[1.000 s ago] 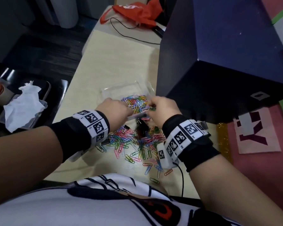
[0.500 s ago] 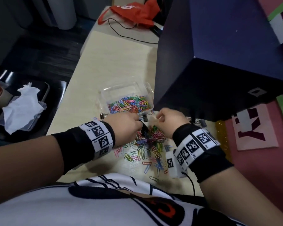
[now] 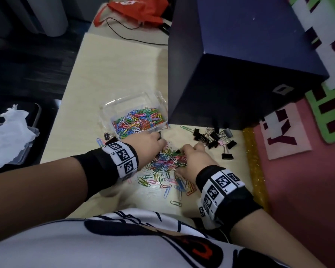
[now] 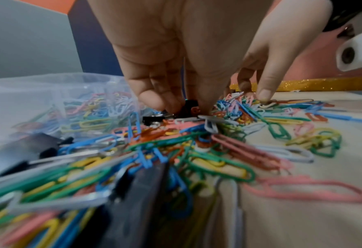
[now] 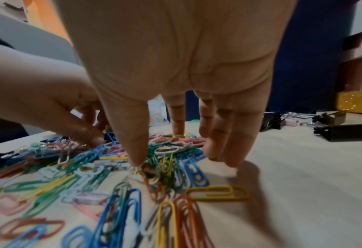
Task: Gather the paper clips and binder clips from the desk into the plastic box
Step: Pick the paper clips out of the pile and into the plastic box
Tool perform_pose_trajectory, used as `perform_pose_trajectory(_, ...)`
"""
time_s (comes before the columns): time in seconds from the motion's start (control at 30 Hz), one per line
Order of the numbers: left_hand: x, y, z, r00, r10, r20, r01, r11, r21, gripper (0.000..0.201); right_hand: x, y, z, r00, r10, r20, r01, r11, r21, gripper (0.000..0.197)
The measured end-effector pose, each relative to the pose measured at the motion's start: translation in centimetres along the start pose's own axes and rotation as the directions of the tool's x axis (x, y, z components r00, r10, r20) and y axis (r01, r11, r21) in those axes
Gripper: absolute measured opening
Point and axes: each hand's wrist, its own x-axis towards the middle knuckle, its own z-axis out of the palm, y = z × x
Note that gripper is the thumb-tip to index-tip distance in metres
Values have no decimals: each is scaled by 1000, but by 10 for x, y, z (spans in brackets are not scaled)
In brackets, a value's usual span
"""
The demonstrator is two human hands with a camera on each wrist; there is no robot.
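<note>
The clear plastic box, part filled with coloured paper clips, stands on the desk left of a dark blue box. A loose pile of paper clips lies in front of it. Both hands reach into that pile. My left hand curls its fingers and thumb round a small black binder clip among the paper clips. My right hand has its fingers straight and spread, tips pressing on the pile. Several black binder clips lie to the right.
A tall dark blue box stands at the back right, close to the plastic box. A gold glitter strip edges a pink board on the right. One binder clip lies left of the plastic box. The desk's left edge drops to a black chair with tissue.
Both hands came down from over the plastic box to the loose pile in front of it. The right hand moved nearer the pile's right side.
</note>
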Motion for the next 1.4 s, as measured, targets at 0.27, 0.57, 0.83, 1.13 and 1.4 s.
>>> perform_pose_trajectory(0.27,6,5,-3,999,9,52,-9,1000,6,34,6,-2,5,990,-125,-70,128,990,51,49)
perform_pose_trajectory(0.57,-3,23,-1,997,74,-6,-73,997,39,40,20,-1,13,973,-117,-200,126,991,33,28)
perform_pose_trajectory(0.83,-1,20,-2,999,23,-25,-22,1000,22,26,21,0,6,984,-73,-165,95,988,125,11)
perform_pose_trajectory(1.13,-5,19,-4,991,99,-86,-98,995,13,36,18,10,-16,961,47,-271,-40,999,32,24)
perform_pose_trajectory(1.4,-1,23,-5,998,56,-18,-55,995,78,37,27,-4,-1,991,-66,-112,64,998,-22,19)
